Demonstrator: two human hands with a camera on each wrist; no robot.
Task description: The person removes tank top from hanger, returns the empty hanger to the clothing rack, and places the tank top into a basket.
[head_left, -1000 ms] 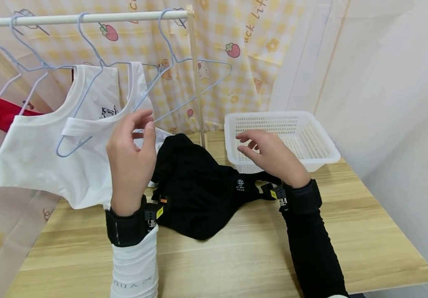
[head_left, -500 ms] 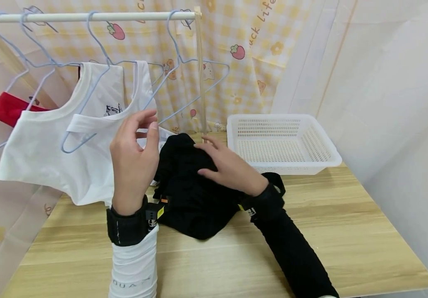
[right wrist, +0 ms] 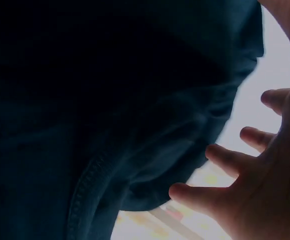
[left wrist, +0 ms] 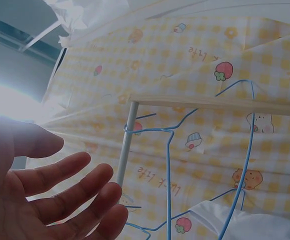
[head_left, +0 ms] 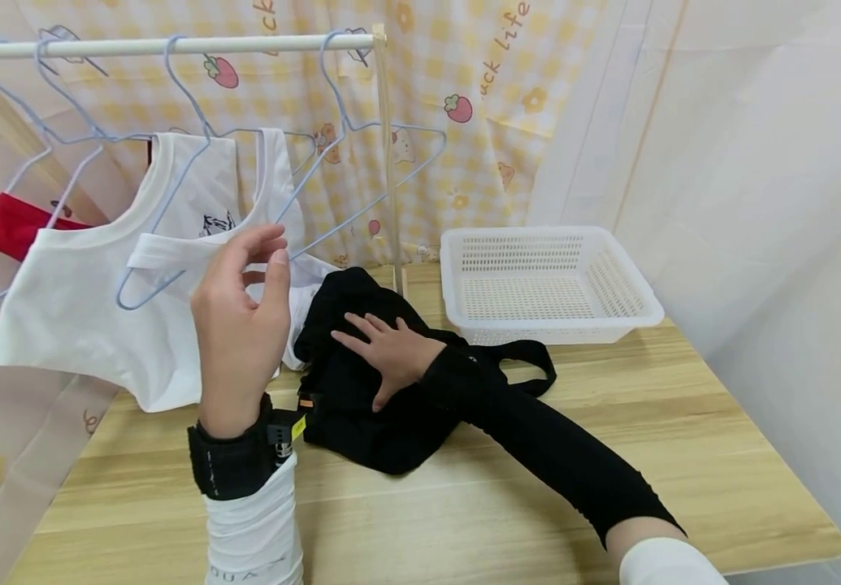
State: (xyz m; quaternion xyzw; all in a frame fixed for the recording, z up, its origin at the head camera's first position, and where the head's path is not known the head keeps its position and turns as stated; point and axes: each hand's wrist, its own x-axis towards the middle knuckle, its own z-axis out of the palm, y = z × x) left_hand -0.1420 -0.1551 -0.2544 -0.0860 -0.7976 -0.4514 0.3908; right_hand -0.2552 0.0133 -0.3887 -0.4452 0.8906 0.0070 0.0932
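A black strapped garment [head_left: 361, 422] lies bunched on the table in the head view, its strap loop [head_left: 537, 357] trailing to the right. My right hand [head_left: 394, 353] is spread flat over it, fingers straight. From the right wrist, those fingers [right wrist: 200, 195] appear splayed beside the dark cloth, gripping nothing. My left hand [head_left: 240, 317] is raised in front of a white sleeveless top [head_left: 120, 301] on a blue hanger [head_left: 171, 187]. Its fingers are loosely bent around nothing. The left wrist view shows the left hand [left wrist: 70, 195] with relaxed fingers near the rack's hangers.
A white rack bar [head_left: 259, 45] carries several blue hangers, the rightmost hanger [head_left: 391, 179] bare. Red cloth [head_left: 14, 227] hangs at the far left. A white perforated basket [head_left: 552, 284] stands at the back right of the wooden table [head_left: 683, 455]. A patterned curtain [head_left: 493, 146] hangs behind.
My right hand has moved left from beside the basket to over the black garment, spreading its fingers. My left hand has shifted slightly left and stays raised.
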